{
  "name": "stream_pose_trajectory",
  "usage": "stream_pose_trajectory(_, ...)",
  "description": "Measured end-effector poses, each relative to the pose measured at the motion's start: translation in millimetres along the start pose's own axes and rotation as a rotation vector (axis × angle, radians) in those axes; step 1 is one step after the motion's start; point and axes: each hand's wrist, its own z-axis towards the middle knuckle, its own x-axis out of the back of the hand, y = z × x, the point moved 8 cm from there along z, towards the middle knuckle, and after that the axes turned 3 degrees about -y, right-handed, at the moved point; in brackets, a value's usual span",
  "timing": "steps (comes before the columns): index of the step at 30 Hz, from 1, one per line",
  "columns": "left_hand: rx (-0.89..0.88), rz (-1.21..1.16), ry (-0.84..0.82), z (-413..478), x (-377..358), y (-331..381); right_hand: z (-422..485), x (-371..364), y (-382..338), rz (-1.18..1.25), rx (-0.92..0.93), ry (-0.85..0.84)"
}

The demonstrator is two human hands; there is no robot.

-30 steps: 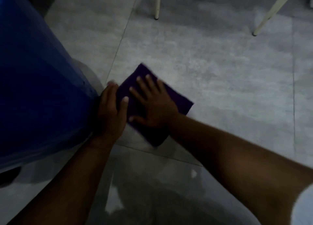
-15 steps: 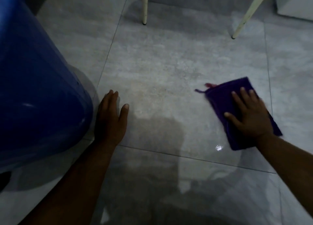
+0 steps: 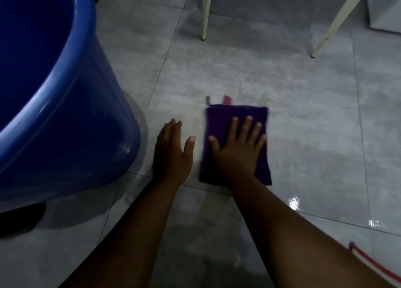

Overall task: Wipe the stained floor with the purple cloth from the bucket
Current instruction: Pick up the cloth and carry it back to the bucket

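The purple cloth [image 3: 236,116] is lying flat on the gray floor [image 3: 303,118], folded into a soft, fuzzy rectangle with a little loop and a pink tag sticking out at its far edge. The right hand [image 3: 237,151] is pressing down on the cloth with its fingers spread wide apart, not gripping it. The left hand [image 3: 171,152] is resting flat on the bare floor just beside the cloth, fingers together and thumb out, holding nothing. The floor is made of big smooth tiles and is looking wet and shiny in spots. A big round blue plastic bucket [image 3: 65,118] is standing near the left hand. Two thin pale chair legs [image 3: 205,12] are standing farther away.
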Motion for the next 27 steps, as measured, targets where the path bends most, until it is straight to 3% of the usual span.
stream_pose_trajectory(3, 0.007, 0.027, 0.007, 1.6, 7.3, -1.1, -0.8, -4.8, -45.9, -0.101, 0.446, -0.042)
stream_pose_trajectory(6, -0.005, 0.061, -0.004, 2.9, 7.8, 0.5, -16.1, -10.1, -43.9, -0.252, 0.914, -0.111)
stream_pose_trajectory(8, 0.0, 0.091, -0.038, 4.6, 1.1, -0.4, -20.9, -5.7, -22.2, -0.307, 1.1, -0.133)
stream_pose_trajectory(10, -0.03, 0.161, -0.113, 4.8, -11.5, 2.5, -21.4, 6.0, 5.8, -0.324, 1.137, -0.124)
stream_pose_trajectory(13, -0.052, 0.259, -0.162, 2.7, -26.8, 14.4, -15.6, 33.2, 56.4, -0.282, 0.911, 0.052)
stream_pose_trajectory(16, 0.123, 0.235, -0.175, 0.1, -35.8, 24.8, -13.4, 59.8, 104.0, -0.114, 0.409, 0.228)
stream_pose_trajectory(18, 0.259, 0.224, -0.215, 0.2, -42.6, 25.4, -23.0, 58.4, 110.2, -0.088, 0.214, 0.271)
stream_pose_trajectory(21, 0.339, 0.232, -0.259, -1.2, -46.3, 20.2, -38.9, 47.6, 105.9, 0.048, -0.038, 0.23)
stream_pose_trajectory(24, 0.282, 0.187, -0.277, -5.6, -47.4, 22.3, -49.2, 29.2, 103.3, 0.24, -0.321, 0.089)
stream_pose_trajectory(27, 0.196, 0.055, -0.219, -12.1, -35.9, 41.8, -49.2, 31.4, 93.0, 0.379, -0.322, 0.129)
